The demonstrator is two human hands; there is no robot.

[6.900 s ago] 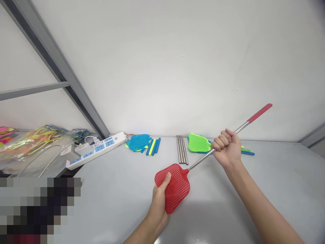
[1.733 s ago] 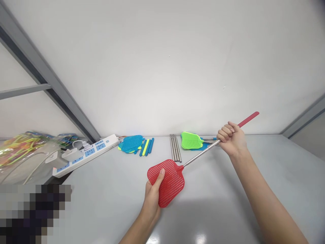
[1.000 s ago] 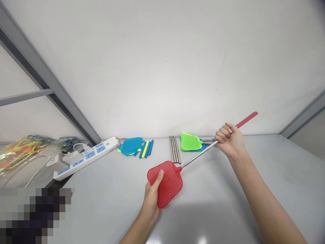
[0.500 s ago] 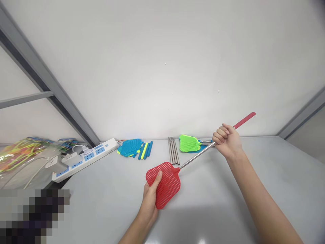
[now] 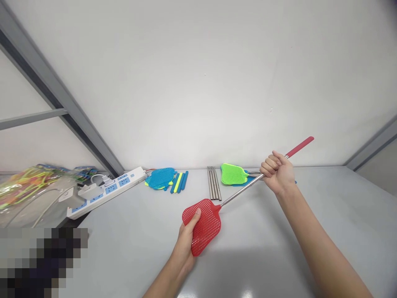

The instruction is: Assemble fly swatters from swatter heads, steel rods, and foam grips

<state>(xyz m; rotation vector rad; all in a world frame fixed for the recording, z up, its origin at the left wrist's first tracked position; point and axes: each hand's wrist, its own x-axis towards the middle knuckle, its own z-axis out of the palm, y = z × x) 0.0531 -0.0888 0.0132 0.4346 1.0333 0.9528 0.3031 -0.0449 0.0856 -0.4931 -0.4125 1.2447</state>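
Note:
A red fly swatter (image 5: 208, 223) is held above the table in both hands, its metal rod slanting up to the right toward a dark pink handle. My left hand (image 5: 187, 240) grips the perforated paddle by its left side, thumb on top and the other fingers hidden beneath. My right hand (image 5: 278, 171) is wrapped round the rod just below the handle. Behind the rod lie a green swatter (image 5: 233, 174) and blue ones under it, partly covered by the right hand. Several bare metal rods (image 5: 214, 184) lie side by side left of them.
Blue and yellow swatter paddles (image 5: 161, 178) lie stacked by the wall, beside several blue and yellow handle sleeves (image 5: 179, 182). A white power strip (image 5: 108, 192) with plugs and cables runs along the left. Plastic bags (image 5: 31, 186) of colourful items lie at the far left.
The view has shifted slightly, so the background sits a little differently. Both hands keep their hold on the red swatter, whose paddle appears slightly further right and tilted a little.

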